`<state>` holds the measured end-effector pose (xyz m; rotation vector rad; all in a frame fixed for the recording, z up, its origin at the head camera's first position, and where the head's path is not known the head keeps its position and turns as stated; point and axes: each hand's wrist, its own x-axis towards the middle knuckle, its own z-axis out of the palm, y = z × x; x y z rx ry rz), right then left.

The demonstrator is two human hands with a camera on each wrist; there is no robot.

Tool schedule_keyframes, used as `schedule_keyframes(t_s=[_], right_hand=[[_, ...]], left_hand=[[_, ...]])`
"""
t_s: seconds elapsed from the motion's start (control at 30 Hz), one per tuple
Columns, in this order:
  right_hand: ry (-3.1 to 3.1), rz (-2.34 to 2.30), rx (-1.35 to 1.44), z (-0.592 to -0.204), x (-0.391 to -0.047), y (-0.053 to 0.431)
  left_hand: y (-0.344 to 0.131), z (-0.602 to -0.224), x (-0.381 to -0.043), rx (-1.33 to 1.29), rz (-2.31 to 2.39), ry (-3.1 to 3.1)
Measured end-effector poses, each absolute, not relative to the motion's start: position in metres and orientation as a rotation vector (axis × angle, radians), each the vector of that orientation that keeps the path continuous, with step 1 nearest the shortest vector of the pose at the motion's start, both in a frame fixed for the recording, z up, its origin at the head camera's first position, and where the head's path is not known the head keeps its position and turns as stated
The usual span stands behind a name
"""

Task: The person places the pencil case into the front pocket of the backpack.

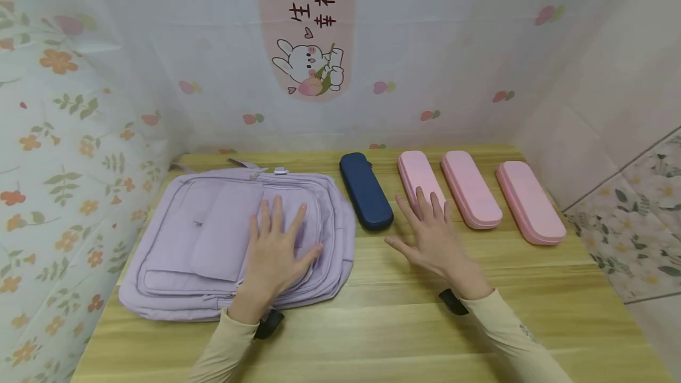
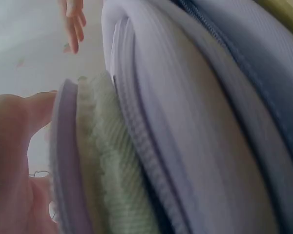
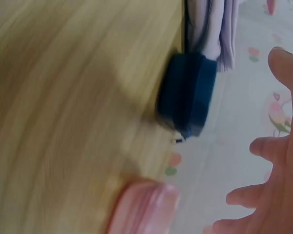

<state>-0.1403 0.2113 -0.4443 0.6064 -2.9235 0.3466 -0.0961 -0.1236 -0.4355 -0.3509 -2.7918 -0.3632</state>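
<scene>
A lavender backpack [image 1: 223,235] lies flat on the left of the table. My left hand [image 1: 272,262] is over its right part with fingers spread; whether it touches the fabric I cannot tell. In the left wrist view, a zippered edge [image 2: 141,131] of the bag fills much of the picture beside the hand [image 2: 14,141]. My right hand [image 1: 435,242], fingers spread and holding nothing, hovers by the near end of the leftmost pink case [image 1: 417,167], partly covering it. Between that case and the backpack lies a navy zippered case [image 1: 366,191], also seen in the right wrist view [image 3: 185,92].
Two more pink cases, a middle one [image 1: 470,191] and a right one [image 1: 532,203], lie farther right on the wood-grain table [image 1: 340,341]. A printed curtain [image 1: 425,75] hangs behind the table, with a flowered one [image 1: 69,194] on the left.
</scene>
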Motion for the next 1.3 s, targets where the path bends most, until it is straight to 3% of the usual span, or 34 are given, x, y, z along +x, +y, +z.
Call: schedule_keyframes(t_s=[0.73,1.3], right_hand=[[-2.903,0.444,0.699,-0.473,-0.155,0.178],[-2.788,0.752,0.495,-0.485,-0.173,0.157]], left_hand=[[-0.116,-0.442,-0.09,-0.377,-0.419,-2.899],[-0.112,-0.448,-0.093,-0.467,-0.619,-2.817]])
